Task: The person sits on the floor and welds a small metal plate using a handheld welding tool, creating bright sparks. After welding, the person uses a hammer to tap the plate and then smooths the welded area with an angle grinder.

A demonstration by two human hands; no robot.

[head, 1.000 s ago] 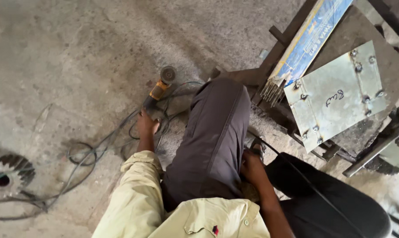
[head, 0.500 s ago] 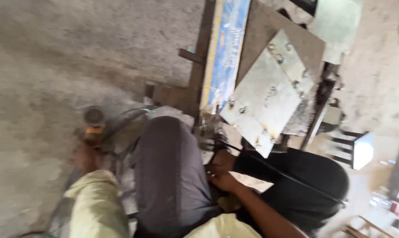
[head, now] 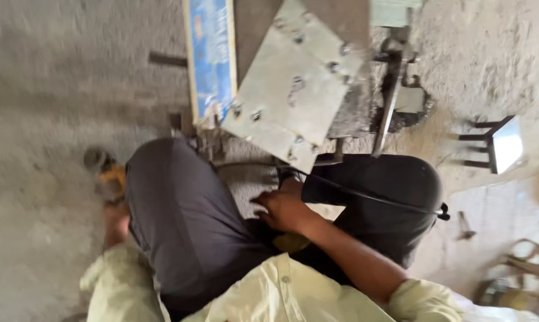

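I sit on a concrete floor with both knees up, in dark trousers and pale yellow sleeves. My left hand (head: 115,222) reaches past the outside of my left knee and grips the rear of an orange angle grinder (head: 106,174), which lies on the floor; this area is blurred. My right hand (head: 284,209) rests low between my thighs with its fingers bent, next to a black cable (head: 364,197) that runs across my right thigh. Whether this hand holds anything is hidden.
A grey metal plate with bolts (head: 293,101) lies tilted just beyond my knees, beside a blue printed board (head: 210,59) and a dark steel frame (head: 388,107). A small metal stand (head: 499,146) is on the floor at the right, with scrap pieces (head: 519,268) near it.
The view has swung right and tilted, so the plate and board now stand above my knees. My left hand stays at the grinder and my right hand stays between my legs.
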